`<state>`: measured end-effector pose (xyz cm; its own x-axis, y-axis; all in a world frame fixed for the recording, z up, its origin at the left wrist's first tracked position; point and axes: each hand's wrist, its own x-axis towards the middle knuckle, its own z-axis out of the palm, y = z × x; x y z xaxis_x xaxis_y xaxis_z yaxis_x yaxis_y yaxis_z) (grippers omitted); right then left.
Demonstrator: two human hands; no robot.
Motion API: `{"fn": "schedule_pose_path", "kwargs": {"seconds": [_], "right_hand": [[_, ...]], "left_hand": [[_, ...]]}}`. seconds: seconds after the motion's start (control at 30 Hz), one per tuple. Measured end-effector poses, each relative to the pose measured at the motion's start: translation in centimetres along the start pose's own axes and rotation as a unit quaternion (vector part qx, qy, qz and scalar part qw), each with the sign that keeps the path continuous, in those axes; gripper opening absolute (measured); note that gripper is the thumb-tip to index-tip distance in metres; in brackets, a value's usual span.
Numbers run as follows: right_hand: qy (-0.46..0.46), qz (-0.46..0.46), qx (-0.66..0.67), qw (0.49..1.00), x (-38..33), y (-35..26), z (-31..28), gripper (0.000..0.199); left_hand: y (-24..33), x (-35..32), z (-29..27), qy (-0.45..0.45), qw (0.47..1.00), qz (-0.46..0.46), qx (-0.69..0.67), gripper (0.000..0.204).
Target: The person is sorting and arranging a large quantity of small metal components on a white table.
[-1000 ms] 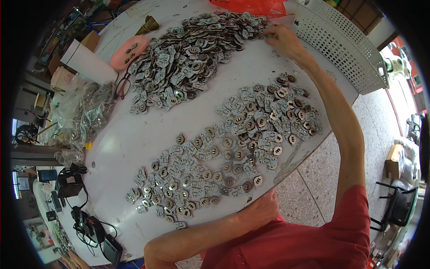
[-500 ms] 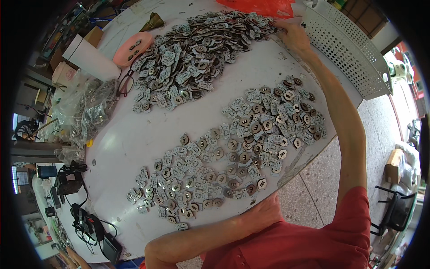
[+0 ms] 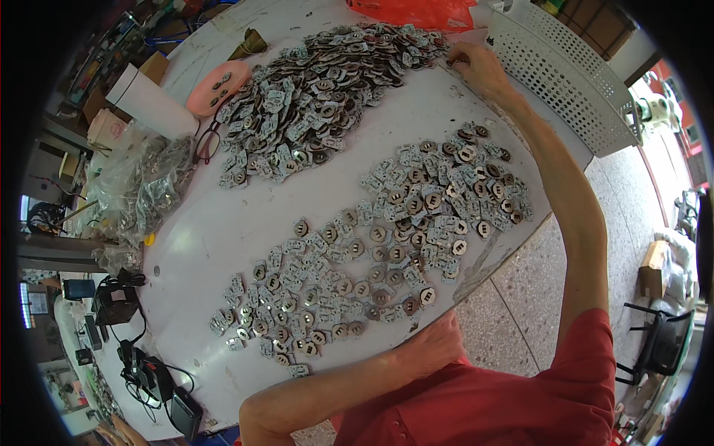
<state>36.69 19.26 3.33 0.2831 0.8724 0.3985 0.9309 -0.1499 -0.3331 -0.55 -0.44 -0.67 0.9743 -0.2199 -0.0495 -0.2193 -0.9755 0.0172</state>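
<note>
**White Round Table, 2 Heaps of Small Metal Parts**

The white round table [image 3: 223,245] stands on a speckled terrazzo floor [image 3: 520,297] and carries many small metal-and-brown disc parts in 2 groups.

The far heap of parts [image 3: 327,89] is piled thick near the table's far edge. The right hand [image 3: 476,67] is stretched out to that heap's right end, fingers bent down onto the outermost pieces; whether it grips one or only touches them cannot be told. The right arm runs along the table's right rim.

The near spread of parts [image 3: 379,238] lies flatter, in a band from the lower left to the upper right of the table, most pieces side by side and not stacked. The left hand [image 3: 435,346] rests at the near table edge, just beside the lower end of this spread, curled inward; what it holds, if anything, is hidden. The left forearm lies along the near rim, above a red shirt [image 3: 506,401].

Surroundings: a white perforated tray [image 3: 565,82] sits just beyond the right hand. An orange plastic bag [image 3: 416,11] lies at the far edge. A pink dish [image 3: 219,85] holding a few parts, a pair of glasses [image 3: 207,141] and clear plastic bags of parts [image 3: 149,186] are on the left side. Black cables and adapters [image 3: 141,364] hang at the lower left.
</note>
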Motion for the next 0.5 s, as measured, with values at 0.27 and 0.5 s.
{"fn": "schedule_pose_path", "kwargs": {"seconds": [0.27, 0.5], "right_hand": [[0.000, -0.048, -0.006, 0.999, -2.4, -0.2, -1.6, 0.023], [-0.070, -0.030, 0.067, 0.995, -8.7, -4.0, -5.0, 0.020]], "left_hand": [[-0.2, 0.1, -0.4, -0.024, 0.999, 0.007, -0.022, 0.019], [-0.3, 0.4, -0.1, -0.046, 0.998, 0.023, -0.035, 0.019]]}}
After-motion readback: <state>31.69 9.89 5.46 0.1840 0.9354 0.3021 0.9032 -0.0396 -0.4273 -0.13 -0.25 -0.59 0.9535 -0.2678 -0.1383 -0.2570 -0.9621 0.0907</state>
